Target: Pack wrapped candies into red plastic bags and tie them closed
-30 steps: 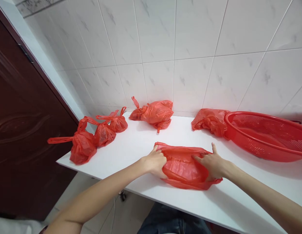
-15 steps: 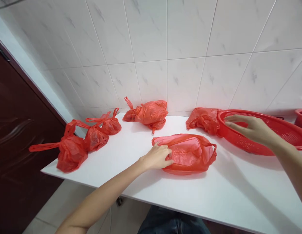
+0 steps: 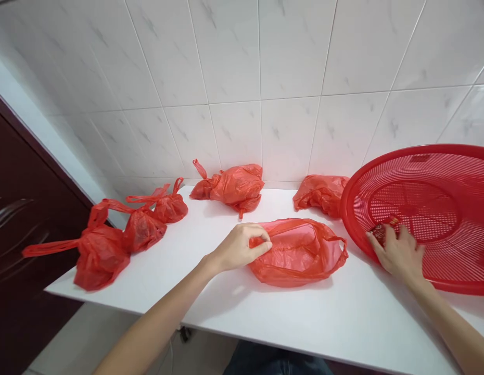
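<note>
- Our left hand (image 3: 241,248) is closed, thumb and fingers pinching the left edge of an open red plastic bag (image 3: 300,258)
- That bag lies flat and slack on the white counter (image 3: 156,294), near the front, with one loop handle showing at its right end
- Our right hand (image 3: 398,254) sits on the mesh of a round red plastic colander (image 3: 429,182), fingers bent, touching a small dark red packet (image 3: 381,233)
- We cannot tell whether those fingers grip the packet or only press on it
- The colander stands tilted up, its lower rim by the counter, just right of the open bag
- A crumpled red bag (image 3: 320,195) lies against the colander's rim
- A knotted red bag (image 3: 236,186) rests by the wall, and three more (image 3: 100,263) (image 3: 142,232) (image 3: 169,208) sit in a touching row at the counter's left end
- White marbled tiles (image 3: 226,67) line the wall behind, and a dark red door (image 3: 27,250) stands to the left
</note>
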{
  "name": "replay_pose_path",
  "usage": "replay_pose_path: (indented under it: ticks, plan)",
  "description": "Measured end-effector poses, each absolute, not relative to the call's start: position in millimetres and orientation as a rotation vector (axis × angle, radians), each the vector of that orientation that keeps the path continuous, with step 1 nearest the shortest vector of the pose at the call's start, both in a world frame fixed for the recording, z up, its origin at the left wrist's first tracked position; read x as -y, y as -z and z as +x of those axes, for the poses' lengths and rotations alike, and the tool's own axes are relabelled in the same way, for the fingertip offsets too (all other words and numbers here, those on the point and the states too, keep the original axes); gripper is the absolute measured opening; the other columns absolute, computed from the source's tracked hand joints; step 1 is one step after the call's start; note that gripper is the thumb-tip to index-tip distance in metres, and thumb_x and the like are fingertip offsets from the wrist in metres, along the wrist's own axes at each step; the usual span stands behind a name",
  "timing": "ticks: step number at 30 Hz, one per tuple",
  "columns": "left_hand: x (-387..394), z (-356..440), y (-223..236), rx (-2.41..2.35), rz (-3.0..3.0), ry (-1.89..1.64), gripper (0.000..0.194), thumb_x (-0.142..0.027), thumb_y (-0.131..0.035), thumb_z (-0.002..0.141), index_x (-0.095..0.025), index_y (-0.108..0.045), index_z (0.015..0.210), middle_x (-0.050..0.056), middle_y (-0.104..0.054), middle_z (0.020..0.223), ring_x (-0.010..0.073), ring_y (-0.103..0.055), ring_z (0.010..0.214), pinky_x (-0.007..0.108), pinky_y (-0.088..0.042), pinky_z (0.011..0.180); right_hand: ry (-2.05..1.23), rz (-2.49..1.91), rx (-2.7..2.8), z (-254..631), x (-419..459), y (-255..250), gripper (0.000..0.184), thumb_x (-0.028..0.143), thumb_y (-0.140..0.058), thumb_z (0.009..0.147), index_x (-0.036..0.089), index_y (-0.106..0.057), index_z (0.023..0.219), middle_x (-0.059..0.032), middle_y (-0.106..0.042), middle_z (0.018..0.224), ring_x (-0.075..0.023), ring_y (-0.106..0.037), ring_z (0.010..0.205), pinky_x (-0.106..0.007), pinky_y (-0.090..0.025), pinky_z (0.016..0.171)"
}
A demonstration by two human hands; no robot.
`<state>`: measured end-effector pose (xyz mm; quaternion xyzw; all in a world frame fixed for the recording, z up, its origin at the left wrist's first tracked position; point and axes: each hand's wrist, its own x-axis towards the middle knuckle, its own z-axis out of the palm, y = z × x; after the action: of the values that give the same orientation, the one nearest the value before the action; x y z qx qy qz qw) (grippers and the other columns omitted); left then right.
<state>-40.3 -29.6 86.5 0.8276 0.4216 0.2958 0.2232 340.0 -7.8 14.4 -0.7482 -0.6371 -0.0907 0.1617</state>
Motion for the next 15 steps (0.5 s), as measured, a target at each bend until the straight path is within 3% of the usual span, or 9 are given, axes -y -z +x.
replay_pose_path:
  ticks: [3,6,8,11,13,15]
  plan:
    - [31.0,-49.1,-84.7,-1.192,2.269,-0.83,0.017,-0.029,-0.06,0.088,-0.021,-0.071,0.078,0.003,-0.075,0.087,0.0193,-0.066,0.083,0.033,-0.049,0.084,0.177,-2.118,1.522,337.6,9.5,-19.4,0.089,0.063,-0.022,0.098,-0.008,-0.032,0.15,-0.0511,-0.017,0.15,-0.0626,-0.018,0.143,-0.078,-0.033,0.091]
    - [31.4,-55.1,-79.1,-1.221,2.232,-0.832,0.017,-0.028,-0.06,0.088,-0.02,-0.071,0.077,0.003,-0.075,0.086,0.0182,-0.065,0.08,0.032,-0.049,0.083,0.038,-2.111,1.429,342.1,5.0,-22.7,0.096,0.071,-0.024,0.095,-0.002,-0.021,0.158,-0.0505,-0.006,0.153,-0.066,-0.012,0.143,-0.08,-0.033,0.087]
    - [31.7,-56.9,-75.9,-1.226,2.2,-0.836,0.017,-0.028,-0.061,0.087,-0.02,-0.071,0.077,0.003,-0.075,0.085,0.0176,-0.065,0.079,0.031,-0.049,0.081,-0.013,-2.171,1.432,352.4,-0.8,-20.9,0.097,0.074,-0.027,0.092,0.003,-0.024,0.159,-0.0497,-0.011,0.152,-0.0673,-0.019,0.14,-0.076,-0.038,0.085]
    - [32.7,-58.6,-75.1,-1.216,2.175,-0.858,0.016,-0.028,-0.062,0.088,-0.02,-0.072,0.079,0.003,-0.076,0.087,0.0177,-0.066,0.082,0.03,-0.049,0.079,0.036,-2.211,1.505,382.0,-15.5,-8.5,0.087,0.075,-0.038,0.089,0.014,-0.044,0.152,-0.0435,-0.043,0.136,-0.0595,-0.055,0.119,-0.061,-0.048,0.069]
    - [33.6,-60.2,-76.5,-1.212,2.173,-0.875,0.015,-0.027,-0.062,0.088,-0.019,-0.072,0.079,0.003,-0.076,0.088,0.0177,-0.066,0.082,0.03,-0.049,0.079,0.156,-2.135,1.575,406.3,-29.5,3.8,0.065,0.071,-0.048,0.087,0.023,-0.069,0.125,-0.029,-0.063,0.098,-0.045,-0.071,0.082,-0.053,-0.047,0.059]
    - [34.5,-62.6,-77.9,-1.219,2.17,-0.892,0.015,-0.027,-0.063,0.088,-0.019,-0.072,0.081,0.003,-0.076,0.089,0.0178,-0.066,0.083,0.031,-0.049,0.079,0.32,-1.986,1.646,426.0,-44.0,12.6,0.044,0.066,-0.056,0.084,0.026,-0.074,0.08,-0.0154,-0.059,0.069,-0.0332,-0.065,0.056,-0.05,-0.045,0.056]
